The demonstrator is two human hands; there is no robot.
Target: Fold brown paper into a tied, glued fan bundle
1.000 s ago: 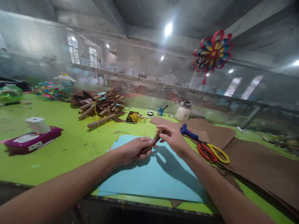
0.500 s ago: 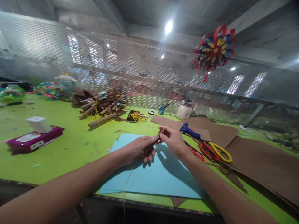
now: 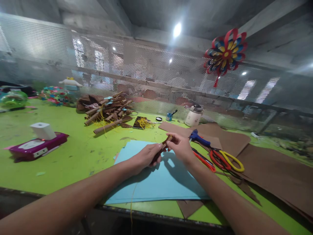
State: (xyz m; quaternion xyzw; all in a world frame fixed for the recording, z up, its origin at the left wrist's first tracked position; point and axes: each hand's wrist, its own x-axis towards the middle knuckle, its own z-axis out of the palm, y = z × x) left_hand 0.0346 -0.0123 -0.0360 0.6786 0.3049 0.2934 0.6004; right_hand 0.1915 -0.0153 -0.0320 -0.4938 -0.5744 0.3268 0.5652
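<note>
Scissors (image 3: 229, 163), blue tool (image 3: 201, 139) near right hand (image 3: 181, 147); its fingers (image 3: 172, 144) and left hand's (image 3: 147, 155) clamp brown paper (image 3: 165, 144).

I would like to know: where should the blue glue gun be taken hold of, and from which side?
Probably by the handle, from above and the right, with the right hand once it has released the brown paper. The blue glue gun lies with its handle stretching to the right, while the thin nozzle is at the left end and better avoided.
</note>
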